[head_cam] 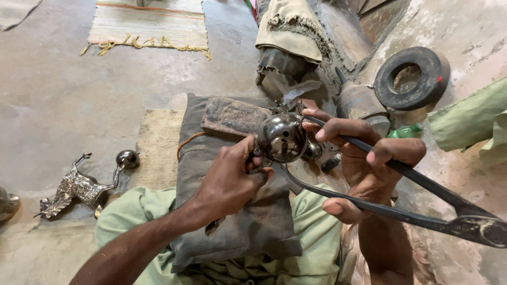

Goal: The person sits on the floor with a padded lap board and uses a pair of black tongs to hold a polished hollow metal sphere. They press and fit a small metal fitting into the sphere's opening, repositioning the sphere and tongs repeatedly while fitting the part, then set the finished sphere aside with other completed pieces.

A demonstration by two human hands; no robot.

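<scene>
1. The shiny metal ball [282, 138] sits over the dark cushion [232, 211] on the lap.
2. Left hand [229, 177] pinches its edge.
3. Right hand [364, 163] curls around black tongs [422, 200], whose jaws touch the ball.

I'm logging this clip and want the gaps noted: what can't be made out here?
Head view:
- Where the black tongs meet the shiny metal ball: hidden behind the ball.
- Left hand fingertips: tucked under the ball.
- Metal animal figure: too small for detail.
- Tongs' hinge end: cut off at the right edge.
</scene>
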